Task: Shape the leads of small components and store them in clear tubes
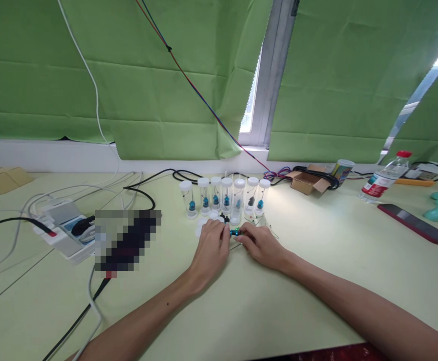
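Observation:
My left hand [212, 246] and my right hand [261, 244] rest on the pale green table [316, 281], fingertips meeting around a small blue and green part [235, 232]. Both hands pinch it from either side. Just beyond them stands a row of several clear vials with white caps [226, 196], each holding a small blue or dark part. A few loose white caps [201, 228] lie by my left fingers, partly hidden.
A white power strip [63, 228] with plugs and cables lies at the left, beside a blurred dark patch. At the back right are a cardboard box [307, 181], a can, a water bottle [386, 180] and a red phone [416, 223]. Green blinds hang behind.

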A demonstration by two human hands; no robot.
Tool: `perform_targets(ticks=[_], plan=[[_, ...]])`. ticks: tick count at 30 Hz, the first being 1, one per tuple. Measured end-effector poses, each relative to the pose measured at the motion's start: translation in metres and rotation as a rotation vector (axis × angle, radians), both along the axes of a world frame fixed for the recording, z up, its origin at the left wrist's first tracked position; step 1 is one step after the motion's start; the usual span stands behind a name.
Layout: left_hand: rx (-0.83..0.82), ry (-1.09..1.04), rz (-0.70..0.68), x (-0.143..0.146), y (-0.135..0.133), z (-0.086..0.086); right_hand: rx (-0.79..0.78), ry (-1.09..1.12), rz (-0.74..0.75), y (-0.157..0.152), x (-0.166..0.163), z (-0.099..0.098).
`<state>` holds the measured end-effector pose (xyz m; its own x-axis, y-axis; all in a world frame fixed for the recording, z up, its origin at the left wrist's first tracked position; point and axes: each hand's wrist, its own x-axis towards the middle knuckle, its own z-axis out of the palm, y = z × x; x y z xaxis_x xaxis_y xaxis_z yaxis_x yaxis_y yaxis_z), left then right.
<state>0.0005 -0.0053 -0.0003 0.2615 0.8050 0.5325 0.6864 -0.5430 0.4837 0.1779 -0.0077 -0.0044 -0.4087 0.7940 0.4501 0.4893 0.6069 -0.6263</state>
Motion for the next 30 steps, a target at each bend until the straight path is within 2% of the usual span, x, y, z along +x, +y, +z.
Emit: perform_targets(ticks=[16, 30], plan=[[-0.019, 0.003, 0.004, -0.0002, -0.0001, 0.002, 0.065, -0.023, -0.045, 0.0006, 0.0005, -0.0021], [0.005, 0.065, -0.056, -0.0012, -0.0005, 0.0019, 0.096, 0.002, 0.008, -0.0018, -0.0004, 0.0002]])
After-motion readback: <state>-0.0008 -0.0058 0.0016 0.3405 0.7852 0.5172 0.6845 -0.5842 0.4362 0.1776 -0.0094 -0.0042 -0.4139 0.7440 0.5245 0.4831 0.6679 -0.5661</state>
